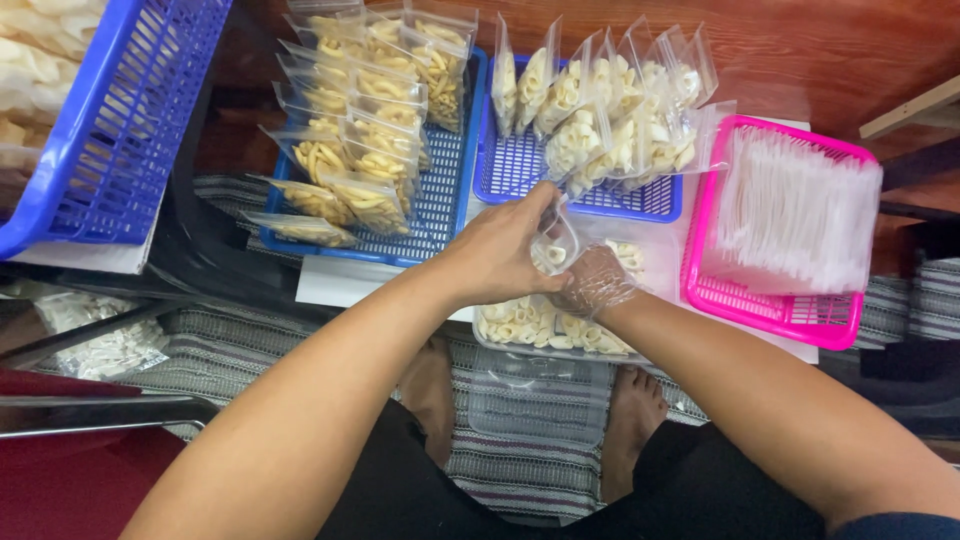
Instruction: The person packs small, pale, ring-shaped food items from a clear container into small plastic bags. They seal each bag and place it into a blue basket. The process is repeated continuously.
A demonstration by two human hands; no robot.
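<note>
My left hand [500, 250] holds a small clear plastic bag [553, 240] by its mouth, just above a clear tray of pale ring-shaped crackers [530, 322]. My right hand [592, 282], in a thin clear glove, is pressed against the bag's opening with crackers in its fingers. Behind the hands, a small blue basket [520, 170] holds several filled bags of pale crackers standing upright. To its left a larger blue basket [440, 200] carries several bags of yellow stick-shaped snacks.
A pink basket [780, 310] at the right holds a stack of empty clear bags. A big blue crate [120, 120] tilts at the upper left. A bag of white crackers [100, 340] lies at the left. My bare feet rest on a striped mat [520, 470].
</note>
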